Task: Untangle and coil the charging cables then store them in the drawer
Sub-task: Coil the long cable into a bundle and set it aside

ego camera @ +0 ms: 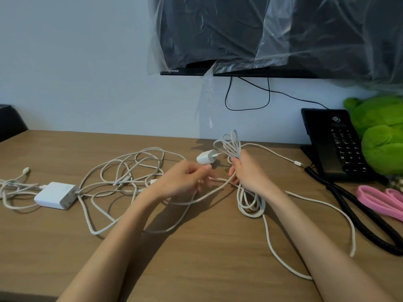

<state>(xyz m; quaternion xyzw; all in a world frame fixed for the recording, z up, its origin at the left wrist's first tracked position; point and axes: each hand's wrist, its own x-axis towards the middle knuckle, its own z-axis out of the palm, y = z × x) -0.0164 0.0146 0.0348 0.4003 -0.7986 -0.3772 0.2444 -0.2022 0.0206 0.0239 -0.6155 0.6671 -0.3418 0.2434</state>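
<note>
— Which hand has the cable?
— The right hand. Its fingers are curled tight round the middle of the coiled cable. Some loops stand up above the fist, the others hang below it down to the worktop.
— And the left hand?
— Just beside the right one. Its fingers are bent together and pinch the loose strand that runs out from under the right hand. Blur softens the fingertips.
— The white plug?
— Just above the left fingertips, on the cable end by the coil's upper loops. Whether it touches them I cannot tell.
— The other cables?
— The tangled cables lie spread on the worktop, left of the left hand, next to a white charger block. A black telephone stands at the right.
</note>
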